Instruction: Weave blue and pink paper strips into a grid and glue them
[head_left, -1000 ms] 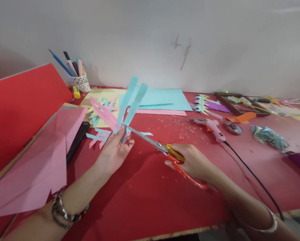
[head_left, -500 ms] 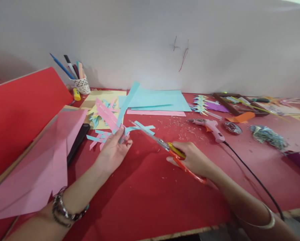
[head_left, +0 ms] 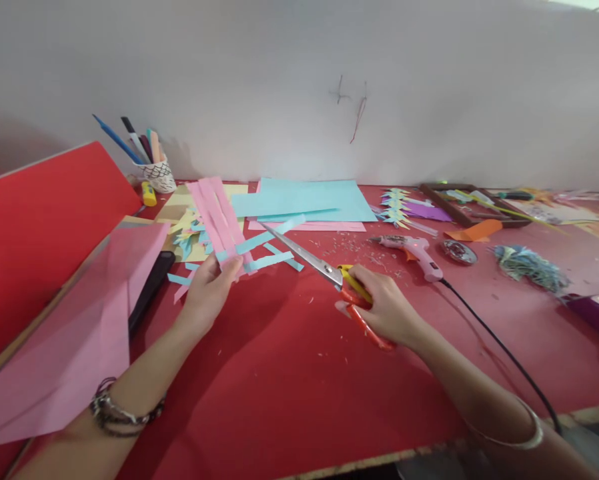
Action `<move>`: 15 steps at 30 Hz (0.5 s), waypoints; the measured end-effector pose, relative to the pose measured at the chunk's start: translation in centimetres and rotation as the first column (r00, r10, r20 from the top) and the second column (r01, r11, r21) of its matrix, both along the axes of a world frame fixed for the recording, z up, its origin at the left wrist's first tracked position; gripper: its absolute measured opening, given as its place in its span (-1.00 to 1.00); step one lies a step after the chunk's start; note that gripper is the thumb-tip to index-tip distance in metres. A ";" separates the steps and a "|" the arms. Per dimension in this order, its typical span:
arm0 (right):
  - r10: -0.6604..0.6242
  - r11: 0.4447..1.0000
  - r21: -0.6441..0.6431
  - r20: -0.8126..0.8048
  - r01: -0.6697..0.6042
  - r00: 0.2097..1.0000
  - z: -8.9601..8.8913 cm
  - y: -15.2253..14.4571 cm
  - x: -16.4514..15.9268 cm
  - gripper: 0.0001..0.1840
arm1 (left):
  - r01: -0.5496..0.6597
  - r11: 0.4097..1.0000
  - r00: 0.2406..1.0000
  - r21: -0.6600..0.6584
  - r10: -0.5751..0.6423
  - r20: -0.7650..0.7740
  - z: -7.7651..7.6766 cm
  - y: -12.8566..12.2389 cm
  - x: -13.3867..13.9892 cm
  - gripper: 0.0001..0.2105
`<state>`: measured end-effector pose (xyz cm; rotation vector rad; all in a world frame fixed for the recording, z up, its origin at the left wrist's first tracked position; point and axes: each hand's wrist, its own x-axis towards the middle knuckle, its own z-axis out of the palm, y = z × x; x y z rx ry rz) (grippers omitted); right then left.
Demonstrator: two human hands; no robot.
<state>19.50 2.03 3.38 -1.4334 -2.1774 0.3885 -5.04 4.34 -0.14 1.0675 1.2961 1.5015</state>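
Observation:
My left hand [head_left: 214, 287] is closed on pink paper strips [head_left: 220, 213] with blue strips [head_left: 274, 237] crossing them near the lower end. The thumb presses on the front; the other fingers are mostly behind the paper. My right hand [head_left: 387, 300] grips the yellow and orange handles of a pair of scissors [head_left: 319, 263]. Their blades look closed, and the tip points up and left, close to the blue strips; touching or apart, I cannot tell. Small cut strips of blue paper [head_left: 287, 259] lie on the red table [head_left: 279, 393] below.
Blue sheets [head_left: 309, 200] lie against the wall. A pink glue gun [head_left: 414, 250] with a black cord is to the right, near a brown tray [head_left: 459, 220]. Pink sheets [head_left: 79, 333] and a red board [head_left: 44, 227] stand left. A pen cup [head_left: 157, 175] is behind.
My left hand has turned the held strips: the pink ones now stand upright and the long blue strip swings from upright down to the right. The scissors have shifted slightly, their blades drawing together.

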 end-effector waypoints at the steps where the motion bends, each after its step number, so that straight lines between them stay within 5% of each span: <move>1: -0.004 1.000 0.000 0.020 0.004 1.000 0.0 -0.1 -0.1 -0.68 | 0.015 1.000 1.000 0.003 -0.015 -0.005 0.0 0.0 -0.1 -0.85; 15: 0.045 0.994 -0.103 0.213 -0.023 0.976 -0.6 -0.4 -0.2 -0.68 | 0.009 1.000 0.990 0.028 -0.005 -0.138 1.2 -0.7 0.2 -0.75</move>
